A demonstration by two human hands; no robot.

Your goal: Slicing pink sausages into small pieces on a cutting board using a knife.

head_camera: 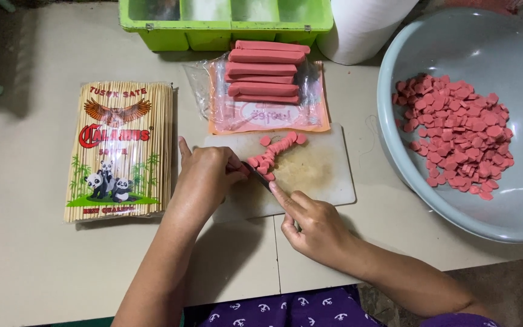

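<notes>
Two hands work over one white cutting board (pixel 325 175), a rounded rectangle with a yellowish stain at its centre. The left hand (pixel 204 175) is curled shut, fingertips pinning the end of a pink sausage (pixel 240 168) at the board's left part. The right hand (pixel 313 221) is closed around a knife (pixel 261 177), index finger stretched along the dark blade, which rests at the sausage end; the handle is hidden in the palm.

A curved trail of cut slices (pixel 276 151), flat pink discs, runs from the blade up to the board's far edge; count unclear, roughly a dozen or more. The board's right half is bare.

Edges: the board's far edge touches a clear plastic wrapper (pixel 261 118) with an orange print, carrying about five whole sausages (pixel 264 79), smooth and stacked lengthwise. The board's right edge lies just beside the rim of one grey-blue plastic basin (pixel 407 48), which holds a heap of slices too many to count.

Left of the board, apart from it, lies one pack of bamboo skewers (pixel 119 151). Behind: one green compartmented tray (pixel 213 33) and one white roll (pixel 364 30). The beige table (pixel 25 254) is open at the near left.
</notes>
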